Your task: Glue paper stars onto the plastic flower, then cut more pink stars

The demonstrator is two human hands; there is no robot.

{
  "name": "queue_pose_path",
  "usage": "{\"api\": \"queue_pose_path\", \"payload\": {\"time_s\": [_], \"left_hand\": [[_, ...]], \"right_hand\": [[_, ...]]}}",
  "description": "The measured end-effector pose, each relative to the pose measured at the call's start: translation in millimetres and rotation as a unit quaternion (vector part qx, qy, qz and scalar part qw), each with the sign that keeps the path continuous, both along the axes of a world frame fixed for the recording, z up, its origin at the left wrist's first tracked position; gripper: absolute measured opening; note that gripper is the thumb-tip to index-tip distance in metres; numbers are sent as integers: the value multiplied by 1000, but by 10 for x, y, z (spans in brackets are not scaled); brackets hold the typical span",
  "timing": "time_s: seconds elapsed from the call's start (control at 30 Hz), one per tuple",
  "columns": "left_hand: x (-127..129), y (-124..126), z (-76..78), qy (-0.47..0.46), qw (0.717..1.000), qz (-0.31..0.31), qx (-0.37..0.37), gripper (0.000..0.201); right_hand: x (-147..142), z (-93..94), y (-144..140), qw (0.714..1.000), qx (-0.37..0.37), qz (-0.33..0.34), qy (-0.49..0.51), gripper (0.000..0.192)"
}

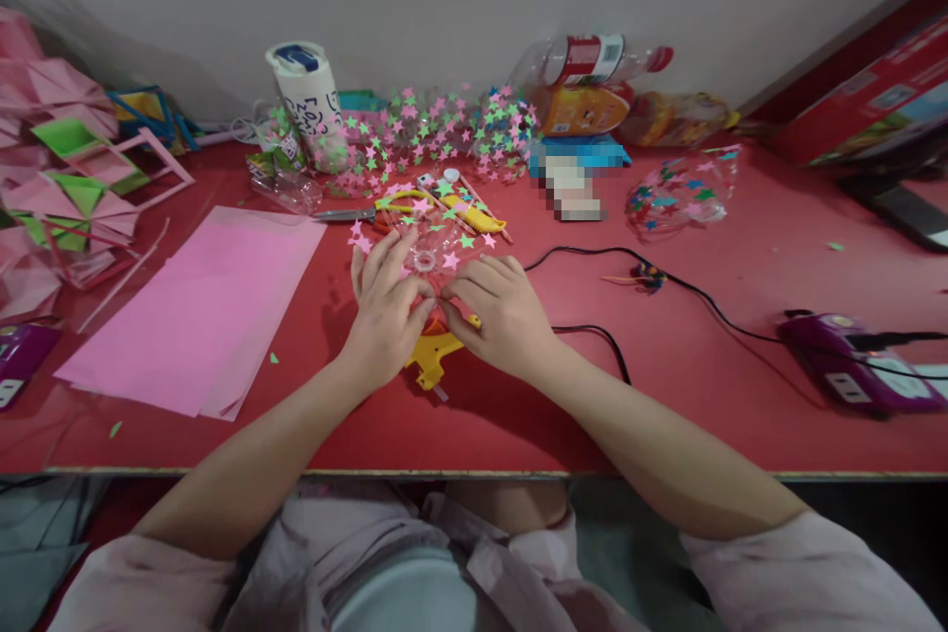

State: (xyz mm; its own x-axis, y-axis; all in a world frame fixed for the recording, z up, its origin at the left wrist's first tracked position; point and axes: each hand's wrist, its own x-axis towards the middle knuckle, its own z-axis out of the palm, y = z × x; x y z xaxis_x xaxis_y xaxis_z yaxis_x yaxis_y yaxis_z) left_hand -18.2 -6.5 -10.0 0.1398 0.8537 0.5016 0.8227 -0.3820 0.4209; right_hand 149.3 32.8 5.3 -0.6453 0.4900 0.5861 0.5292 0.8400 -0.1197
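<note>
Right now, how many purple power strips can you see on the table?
2. One purple power strip lies at the right, with a black cord plugged in; the other purple strip sits at the left edge, partly cut off. More may lie out of view.

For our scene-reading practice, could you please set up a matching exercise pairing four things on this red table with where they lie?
Things:
1. pink paper sheets
2. purple power strip
3. yellow glue gun
4. star-covered clear piece

Places:
A. far right, with a black cable plugged in
B. under both hands' fingertips
C. left of the left hand
D. on the table beneath the hands, partly hidden by the right hand

Pairs: 1-C, 2-A, 3-D, 4-B
</note>
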Motion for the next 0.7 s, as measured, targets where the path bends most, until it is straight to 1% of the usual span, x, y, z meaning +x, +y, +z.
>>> {"api": "queue_pose_path", "payload": {"time_s": [0.2, 0.33, 0.47, 0.7], "left_hand": [[-14, -16, 26, 3, 1000, 1, -2, 17], [-28, -25, 34, 28, 999, -4, 22, 13], [-40, -26, 42, 36, 999, -3, 41, 14], [-38, -6, 47, 14, 1000, 0, 7, 15]], "right_hand": [[8, -1, -5, 1000, -5, 6, -1, 13], [6, -8, -4, 1000, -8, 3, -4, 13], [5, -9, 3, 1000, -7, 2, -5, 13], [11, -9, -2, 1000, 18, -1, -10, 15]]}}
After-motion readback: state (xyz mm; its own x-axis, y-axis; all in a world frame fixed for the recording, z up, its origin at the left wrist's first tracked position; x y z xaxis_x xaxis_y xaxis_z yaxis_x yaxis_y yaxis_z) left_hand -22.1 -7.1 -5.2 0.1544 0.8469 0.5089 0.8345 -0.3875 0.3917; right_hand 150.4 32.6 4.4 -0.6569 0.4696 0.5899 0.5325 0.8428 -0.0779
